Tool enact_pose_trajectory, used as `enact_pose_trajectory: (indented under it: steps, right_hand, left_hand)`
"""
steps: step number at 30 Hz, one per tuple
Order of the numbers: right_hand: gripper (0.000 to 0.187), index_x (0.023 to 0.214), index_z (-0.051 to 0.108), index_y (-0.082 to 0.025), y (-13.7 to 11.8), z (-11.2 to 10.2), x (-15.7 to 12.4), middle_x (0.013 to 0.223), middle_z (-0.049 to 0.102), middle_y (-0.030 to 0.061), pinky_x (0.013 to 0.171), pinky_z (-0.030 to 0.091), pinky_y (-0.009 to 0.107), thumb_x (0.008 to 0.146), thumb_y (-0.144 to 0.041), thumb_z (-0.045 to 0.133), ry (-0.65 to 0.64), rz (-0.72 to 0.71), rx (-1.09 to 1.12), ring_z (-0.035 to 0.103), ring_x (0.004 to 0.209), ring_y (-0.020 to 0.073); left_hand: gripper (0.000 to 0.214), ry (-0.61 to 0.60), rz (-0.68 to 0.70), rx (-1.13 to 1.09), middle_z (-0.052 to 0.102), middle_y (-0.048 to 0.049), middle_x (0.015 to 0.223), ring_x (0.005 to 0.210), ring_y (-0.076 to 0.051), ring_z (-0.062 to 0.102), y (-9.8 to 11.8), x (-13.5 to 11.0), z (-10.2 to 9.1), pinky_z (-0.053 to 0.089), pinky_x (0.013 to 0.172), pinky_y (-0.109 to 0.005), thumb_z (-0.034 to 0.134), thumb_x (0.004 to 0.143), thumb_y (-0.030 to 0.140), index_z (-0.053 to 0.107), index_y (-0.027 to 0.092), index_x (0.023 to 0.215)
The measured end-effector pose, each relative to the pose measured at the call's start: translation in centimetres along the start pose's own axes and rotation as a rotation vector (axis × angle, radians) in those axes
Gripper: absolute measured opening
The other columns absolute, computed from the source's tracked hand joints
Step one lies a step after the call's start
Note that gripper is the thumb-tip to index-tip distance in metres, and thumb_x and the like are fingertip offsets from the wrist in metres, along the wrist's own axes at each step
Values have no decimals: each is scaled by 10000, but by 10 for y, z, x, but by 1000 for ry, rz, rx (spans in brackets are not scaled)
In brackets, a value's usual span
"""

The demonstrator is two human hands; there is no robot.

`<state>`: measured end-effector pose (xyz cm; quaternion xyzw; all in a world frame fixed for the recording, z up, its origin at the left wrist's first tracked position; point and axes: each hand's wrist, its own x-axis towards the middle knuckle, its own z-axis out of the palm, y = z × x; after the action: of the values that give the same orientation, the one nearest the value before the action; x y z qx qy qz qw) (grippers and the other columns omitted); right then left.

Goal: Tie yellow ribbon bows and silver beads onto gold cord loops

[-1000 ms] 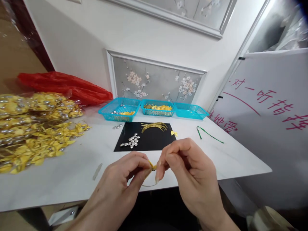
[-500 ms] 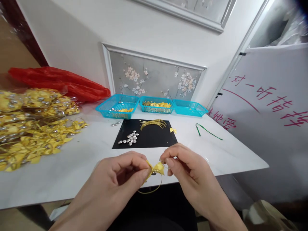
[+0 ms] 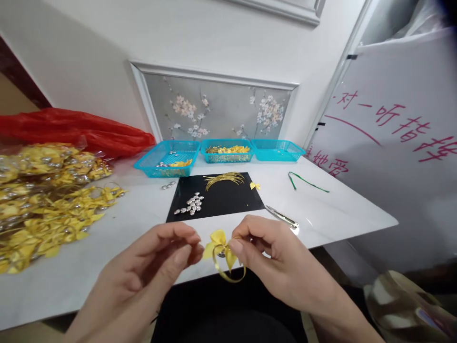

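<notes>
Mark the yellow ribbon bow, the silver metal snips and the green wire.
Yellow ribbon bow (image 3: 217, 237): head view, upper loop.
Silver metal snips (image 3: 282, 217): head view, mid-body.
Green wire (image 3: 310, 183): head view, mid-length.

The yellow ribbon bow (image 3: 217, 242) is small, with two puffed wings on top and two pointed tails hanging below a dark centre knot, and it is held upright in the air just in front of the near edge of the counter (image 3: 332, 214). A thin gold cord loop (image 3: 231, 276) hangs from the knot and curves down and to the right. The right hand (image 3: 274, 262) pinches the bow's right wing, while the left wing lies at the fingertips of the left hand (image 3: 157, 271), where contact cannot be confirmed.
</notes>
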<state>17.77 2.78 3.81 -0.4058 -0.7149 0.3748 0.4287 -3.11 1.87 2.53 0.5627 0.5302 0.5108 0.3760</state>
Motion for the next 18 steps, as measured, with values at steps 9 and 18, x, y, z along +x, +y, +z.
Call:
enact_pose_trajectory:
  steps: [9, 18]
  right_hand:
    - [158, 776, 616, -189, -3, 1, 2, 721, 624, -52, 543, 383, 188, 930, -208, 591, -68, 48, -65, 517, 632, 73]
    - [202, 753, 601, -175, -1, 1, 7, 684, 581, -38, 547, 376, 217, 942, -243, 573, -104, 59, 29, 486, 611, 89]
  left_hand:
    - [154, -145, 195, 128, 777, 70, 881, 781, -109, 750, 0, 5, 8, 572, 682, -80, 781, 788, 294, 753, 378, 914]
    - [285, -125, 422, 242, 758, 101, 912, 813, -105, 714, 6, 8, 7, 553, 688, -120, 692, 803, 121, 760, 397, 818]
